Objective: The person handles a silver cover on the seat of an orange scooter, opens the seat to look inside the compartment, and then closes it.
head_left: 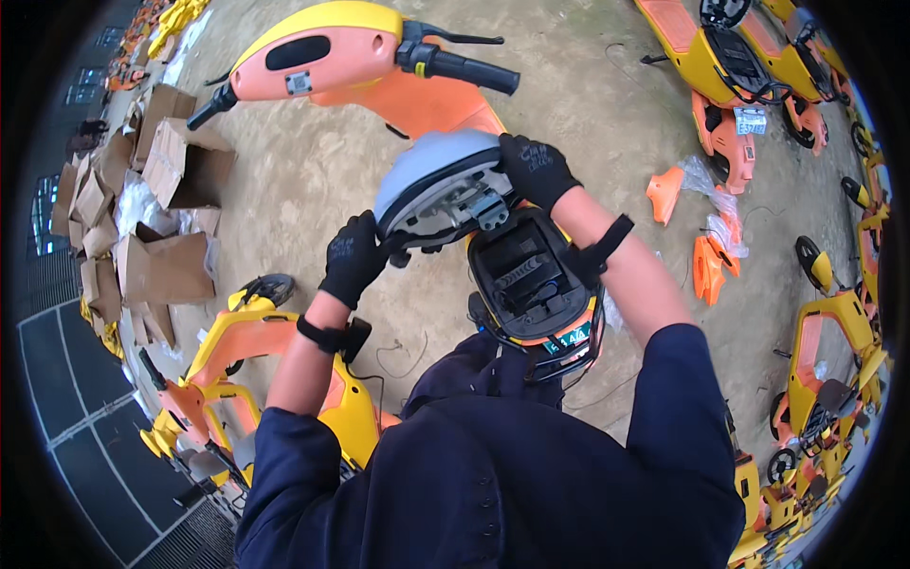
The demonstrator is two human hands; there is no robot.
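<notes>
Grey scooter seat (434, 182) sits tilted between both hands (353, 256), which grip opposite ends.

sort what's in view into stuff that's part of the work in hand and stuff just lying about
In hand:
grey seat, in left hand and right hand
scooter with open compartment

Lying about:
cardboard boxes
orange panels
clear plastic wrap

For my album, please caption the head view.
Gloved left hand and right hand hold a grey seat beside the open scooter compartment.
</notes>
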